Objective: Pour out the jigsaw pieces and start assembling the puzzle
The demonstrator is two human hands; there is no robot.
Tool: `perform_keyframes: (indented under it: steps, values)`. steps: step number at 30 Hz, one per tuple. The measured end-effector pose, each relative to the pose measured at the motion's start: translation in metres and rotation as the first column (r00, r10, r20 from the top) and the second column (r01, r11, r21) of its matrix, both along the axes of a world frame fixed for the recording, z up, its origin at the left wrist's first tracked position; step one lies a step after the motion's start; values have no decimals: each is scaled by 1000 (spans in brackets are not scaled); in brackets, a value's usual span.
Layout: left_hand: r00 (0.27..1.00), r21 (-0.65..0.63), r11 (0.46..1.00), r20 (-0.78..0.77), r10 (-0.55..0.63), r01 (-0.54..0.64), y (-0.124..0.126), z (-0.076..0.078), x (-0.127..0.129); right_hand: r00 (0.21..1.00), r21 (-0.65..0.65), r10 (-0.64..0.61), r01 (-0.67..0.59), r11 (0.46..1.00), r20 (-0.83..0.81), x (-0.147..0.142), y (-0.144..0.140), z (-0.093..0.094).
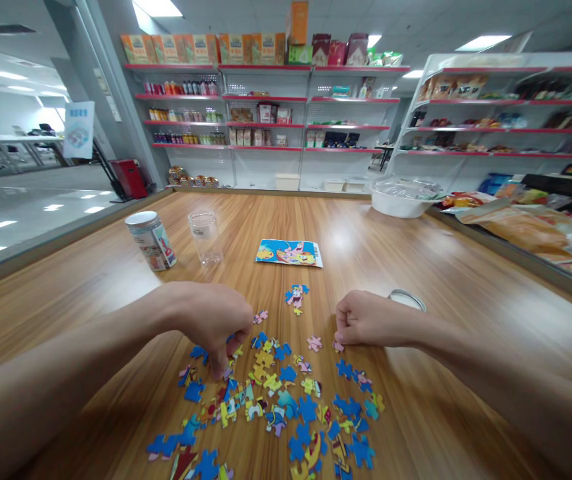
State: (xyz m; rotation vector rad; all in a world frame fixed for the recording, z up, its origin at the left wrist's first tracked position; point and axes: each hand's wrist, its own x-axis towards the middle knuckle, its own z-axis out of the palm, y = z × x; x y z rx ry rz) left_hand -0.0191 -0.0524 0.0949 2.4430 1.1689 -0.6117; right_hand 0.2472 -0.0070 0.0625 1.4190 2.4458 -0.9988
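Sorting, by the look of it: a wooden bench [416, 267] carrying a loose spread of puzzle pieces [276, 400], mostly blue and yellow, scattered picture side up from centre toward 6 o'clock so each can be read at a glance.

Left hand [216, 323]: curled downward at about 8 o'clock of centre, fingertips drawn together on a piece at the upper left edge of the spread; a pinch is likely, though the fingers hide the piece itself.

Right hand [366, 320]: closed in a loose fist at 3 o'clock of the spread, knuckles resting on the bench, touching or just beside a small pink piece [338, 347]; whether it grips anything, I cannot tell.

Small joined cluster [296, 297]: set apart at 12 o'clock of the spread, probably kept clear as finished work.

Picture card [289, 253]: flat, farther out at 12 o'clock, facing the person as a reference.

Printed tin [151, 240] and clear jar [206, 237]: upright at 10 o'clock, out of the working area.

Round lid [406, 299]: lying just behind the right hand.

White bowl [401, 197]: far at 1 o'clock.
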Motion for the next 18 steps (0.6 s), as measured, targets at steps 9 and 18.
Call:
perform_keyframes:
  steps: [9,18]
  values:
    - [997,-36,997,0,-73,73,-6,10,4,959,-221,159,-211,952,-234,1,7,-11]
    - [961,24,995,-259,100,-97,-22,11,1,932,-270,150,-245,931,-329,4,13,-16]
